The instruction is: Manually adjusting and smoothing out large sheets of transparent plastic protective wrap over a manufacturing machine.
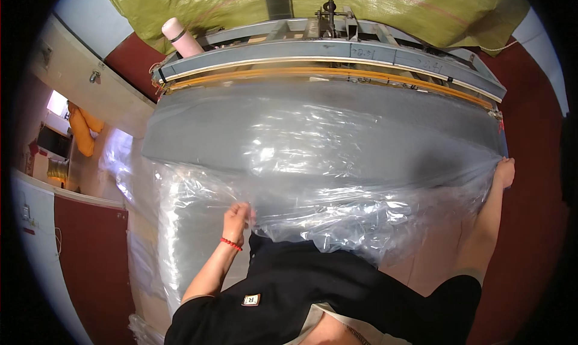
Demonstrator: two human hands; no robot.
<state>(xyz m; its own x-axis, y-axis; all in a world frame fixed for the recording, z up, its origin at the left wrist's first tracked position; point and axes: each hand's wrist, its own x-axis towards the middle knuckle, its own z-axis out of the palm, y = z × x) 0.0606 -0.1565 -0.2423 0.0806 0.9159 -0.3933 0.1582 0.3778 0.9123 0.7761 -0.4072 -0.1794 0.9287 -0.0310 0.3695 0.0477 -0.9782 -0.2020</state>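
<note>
A wide sheet of clear plastic film (337,194) lies over a large grey panel (205,119) and hangs in shiny wrinkles down its near side, in front of my body. My right hand (506,169), arm stretched out, is closed on the film at the panel's right corner and pulls it into tight folds. Close to my body, at the near edge, my left hand (236,217) is closed on a gathered part of the film. A red bead bracelet (231,244) circles that wrist.
Behind the panel runs a grey metal frame (271,51) with orange strips (253,74) and a clamp-like fitting (329,21). A pink roll (180,37) leans at its left end. Green woven sheeting (385,11) covers the back. An open door (90,68) stands at left.
</note>
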